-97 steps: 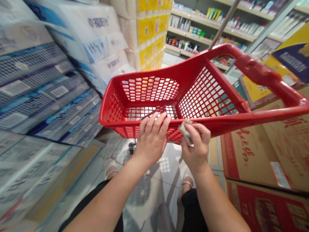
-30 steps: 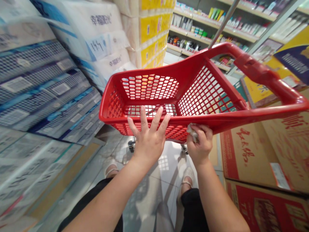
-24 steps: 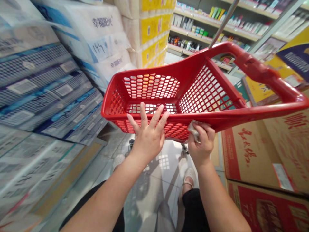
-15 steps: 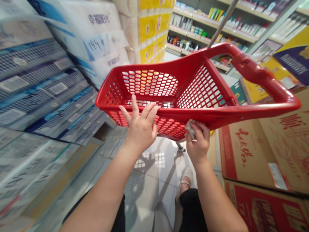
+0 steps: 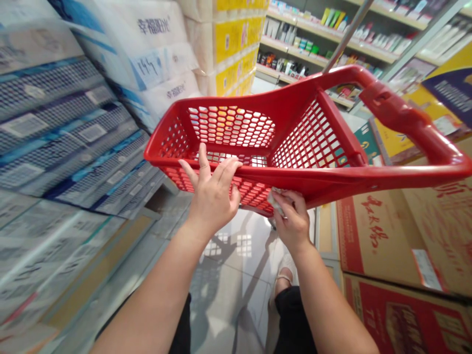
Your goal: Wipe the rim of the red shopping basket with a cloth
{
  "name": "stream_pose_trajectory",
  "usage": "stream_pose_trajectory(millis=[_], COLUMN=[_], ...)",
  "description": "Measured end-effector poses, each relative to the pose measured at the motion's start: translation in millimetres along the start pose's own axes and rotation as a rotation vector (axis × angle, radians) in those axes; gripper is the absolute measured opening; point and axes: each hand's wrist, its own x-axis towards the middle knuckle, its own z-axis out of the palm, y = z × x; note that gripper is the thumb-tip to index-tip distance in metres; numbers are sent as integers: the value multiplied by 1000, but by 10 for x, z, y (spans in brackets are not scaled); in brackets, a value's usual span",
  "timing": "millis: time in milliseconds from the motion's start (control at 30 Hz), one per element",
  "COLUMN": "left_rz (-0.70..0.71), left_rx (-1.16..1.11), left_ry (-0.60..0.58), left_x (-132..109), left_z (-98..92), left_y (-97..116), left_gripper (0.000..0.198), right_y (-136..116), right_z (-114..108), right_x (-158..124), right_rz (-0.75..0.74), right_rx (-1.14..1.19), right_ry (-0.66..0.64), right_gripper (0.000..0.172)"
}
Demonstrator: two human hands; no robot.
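A red plastic shopping basket cart (image 5: 295,184) with honeycomb-holed sides stands crosswise in front of me, its inside bare. My left hand (image 5: 214,196) rests on the near rim with its fingers spread, the thumb against the outer wall. Pinched in my right hand (image 5: 293,221) is a crumpled whitish cloth (image 5: 276,201). It presses against the outside of the near wall, below the rim. The cart's handle (image 5: 405,115) extends to the right, untouched by either hand.
Stacked tissue packs (image 5: 158,54) and blue-grey packages (image 5: 66,128) line the left. Yellow-labelled packs (image 5: 236,39) stand behind the cart. Cardboard cartons (image 5: 376,236) rise on the right. Shelves of bottles (image 5: 306,42) fill the back, with a tiled floor (image 5: 217,295) below me.
My right hand has slid the cloth leftward and slightly down along the cart's outer wall. The left hand stays on the rim. The cart's handle end appears a little farther right.
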Motion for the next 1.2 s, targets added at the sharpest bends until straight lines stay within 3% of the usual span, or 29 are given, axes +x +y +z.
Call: stream_pose_trajectory(millis=[133,267,433,567,733,867,1000,1133,1200], left_rz=[11,13,16,73,123,108,95,92,89], left_rx=[7,23,87,123,105,112,121,114,110], left_ry=[11,13,23,-7,-53,-49,-40,-40,-40], left_x=[-16,-43,-128,-193,-182,-157,-156,-160,-159], left_z=[-32,-52,-7,31,43,56,81,98,104], left_y=[-41,-70,-19,98,131,124,144,153,155], left_gripper=[52,51,60,64,68,67,67,68,68], right_y=[-64,-139,-186,-217,-213,-197,-178,-171,-173], right_z=[15,53,80,82,96,132,144,161,167], right_x=[-25,-77,-111,-116,-125,-135,-143,-146,-142], right_rz=[21,-6,11,-30,1,29,53,49,34], right_rx=[-29,-113,-137,-112,-147,-189,-135,-139,-105], right_ry=[50,-146,45,-91,5,-179,-70,-154,-122], right_gripper=[39,35,37,39,38,32,34,33,33])
